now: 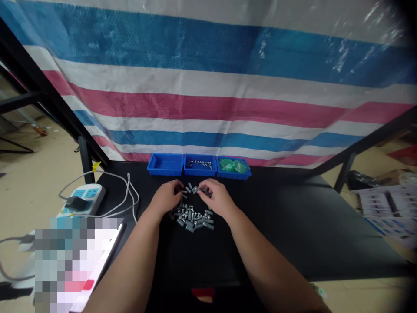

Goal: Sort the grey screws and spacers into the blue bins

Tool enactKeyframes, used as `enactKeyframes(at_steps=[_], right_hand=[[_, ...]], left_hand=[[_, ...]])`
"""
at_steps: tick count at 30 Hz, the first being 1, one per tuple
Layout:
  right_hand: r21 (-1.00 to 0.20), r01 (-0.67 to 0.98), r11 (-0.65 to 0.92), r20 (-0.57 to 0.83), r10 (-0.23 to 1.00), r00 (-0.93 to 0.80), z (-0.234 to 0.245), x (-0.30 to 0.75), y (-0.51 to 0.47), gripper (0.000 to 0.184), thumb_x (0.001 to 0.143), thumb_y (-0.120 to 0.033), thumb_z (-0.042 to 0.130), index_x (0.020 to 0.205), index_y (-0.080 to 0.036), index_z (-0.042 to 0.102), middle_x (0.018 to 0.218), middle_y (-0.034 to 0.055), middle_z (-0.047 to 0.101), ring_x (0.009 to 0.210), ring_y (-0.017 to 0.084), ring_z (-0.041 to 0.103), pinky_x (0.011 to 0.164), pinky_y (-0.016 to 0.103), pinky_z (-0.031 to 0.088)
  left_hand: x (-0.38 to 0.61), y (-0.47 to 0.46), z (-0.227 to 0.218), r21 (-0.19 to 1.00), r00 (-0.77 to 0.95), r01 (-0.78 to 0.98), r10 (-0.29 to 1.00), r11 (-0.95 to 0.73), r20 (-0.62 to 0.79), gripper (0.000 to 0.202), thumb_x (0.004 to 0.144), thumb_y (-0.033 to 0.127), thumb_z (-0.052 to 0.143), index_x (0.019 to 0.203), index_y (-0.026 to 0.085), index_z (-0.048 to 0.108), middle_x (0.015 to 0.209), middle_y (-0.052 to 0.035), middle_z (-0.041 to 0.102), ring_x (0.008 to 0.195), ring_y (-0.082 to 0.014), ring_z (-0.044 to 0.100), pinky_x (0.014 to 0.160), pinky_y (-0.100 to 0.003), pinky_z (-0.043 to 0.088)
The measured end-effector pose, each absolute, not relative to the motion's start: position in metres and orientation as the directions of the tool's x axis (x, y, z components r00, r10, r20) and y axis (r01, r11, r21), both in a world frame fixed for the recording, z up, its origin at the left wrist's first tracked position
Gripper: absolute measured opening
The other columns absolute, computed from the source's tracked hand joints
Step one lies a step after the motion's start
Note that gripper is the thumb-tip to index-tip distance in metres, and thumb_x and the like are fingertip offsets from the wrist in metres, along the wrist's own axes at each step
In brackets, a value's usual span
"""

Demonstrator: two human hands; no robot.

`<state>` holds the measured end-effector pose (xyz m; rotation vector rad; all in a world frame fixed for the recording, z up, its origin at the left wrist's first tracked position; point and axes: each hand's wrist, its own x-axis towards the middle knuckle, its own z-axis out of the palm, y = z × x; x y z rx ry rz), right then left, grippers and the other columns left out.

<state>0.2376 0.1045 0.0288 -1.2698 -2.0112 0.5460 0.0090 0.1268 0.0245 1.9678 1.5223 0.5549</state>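
Nearest the wearer, a loose heap of small grey metal cylinders (193,218) lies on the black surface (293,226), between the two bare wrists. Just beyond the heap, the left hand (167,196) is curled with its fingertips down among a few stray cylinders; whether it grips one I cannot tell. The right hand (216,198) faces it, with thumb and fingers pressed together on what looks like one cylinder. The step looks like picking single pieces off the heap's far edge. That calls for a fine pinch, since the pieces are tiny, round and likely to roll.

Left of the heap sit a white-and-blue power strip (85,198) and looping white cables (130,195), clear of the hands. Behind the heap stand three blue plastic trays:

- an empty tray (164,171)
- a tray with a few metal parts (200,172)
- a tray of green pieces (233,175)

A striped woven tarp (208,95) hangs behind them.
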Motion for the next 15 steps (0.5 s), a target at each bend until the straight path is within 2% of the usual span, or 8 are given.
enactKeyframes(at_steps=[3,6,9,12,14,15], right_hand=[[-0.801,0.481,0.356,0.289,0.934,-0.209,0.029,0.243,0.106,0.018,0.090,-0.027,0.063,0.108,-0.023,0.061,0.081,0.0000,0.067,0.063,0.013,0.059,0.059,0.024,0.047],[-0.803,0.501,0.322,0.235,0.944,-0.231,0.025,0.250,0.107,0.011,0.088,-0.029,0.065,0.097,-0.022,0.063,0.066,-0.0042,0.059,0.053,0.010,0.051,0.053,0.022,0.040],[-0.784,0.551,0.285,0.149,0.949,-0.278,0.021,0.253,0.108,0.012,0.087,-0.030,0.066,0.080,-0.020,0.066,0.057,-0.0049,0.054,0.050,0.009,0.046,0.051,0.022,0.036],[-0.802,0.553,0.225,0.070,0.955,-0.287,0.019,0.248,0.111,0.015,0.084,-0.031,0.070,0.073,-0.019,0.069,0.054,-0.0040,0.055,0.049,0.009,0.047,0.049,0.022,0.035],[-0.859,0.477,0.189,0.066,0.963,-0.261,0.022,0.238,0.115,0.016,0.082,-0.033,0.073,0.075,-0.019,0.071,0.058,-0.0019,0.060,0.051,0.011,0.052,0.050,0.023,0.040],[-0.903,0.388,0.183,0.084,0.963,-0.257,0.024,0.232,0.118,0.016,0.082,-0.035,0.074,0.083,-0.019,0.073,0.065,0.0001,0.065,0.056,0.013,0.057,0.053,0.024,0.045]], left_hand=[[0.009,0.127,0.025,0.666,0.267,0.723,0.963,-0.183,-0.024,0.029,0.077,0.014,0.057,0.102,0.022,0.068,0.087,-0.0023,0.072,0.079,-0.0187,0.064,0.070,-0.029,0.042],[0.009,0.127,0.025,0.665,0.260,0.725,0.965,-0.178,-0.024,0.028,0.077,0.015,0.057,0.102,0.022,0.068,0.087,-0.0018,0.072,0.079,-0.0188,0.065,0.070,-0.029,0.043],[0.009,0.127,0.024,0.668,0.256,0.723,0.966,-0.175,-0.024,0.027,0.078,0.015,0.057,0.102,0.022,0.068,0.086,-0.0015,0.072,0.079,-0.0184,0.064,0.070,-0.029,0.043],[0.008,0.127,0.024,0.676,0.248,0.718,0.968,-0.167,-0.025,0.027,0.079,0.016,0.058,0.103,0.022,0.068,0.085,-0.0019,0.072,0.076,-0.0177,0.064,0.068,-0.028,0.042],[0.008,0.127,0.024,0.674,0.242,0.719,0.970,-0.166,-0.019,0.027,0.079,0.016,0.058,0.103,0.021,0.068,0.085,-0.0021,0.072,0.076,-0.0179,0.063,0.068,-0.028,0.042],[0.008,0.127,0.024,0.673,0.244,0.719,0.970,-0.173,-0.012,0.027,0.078,0.016,0.059,0.103,0.021,0.069,0.085,-0.0023,0.072,0.076,-0.0181,0.064,0.068,-0.028,0.042]])
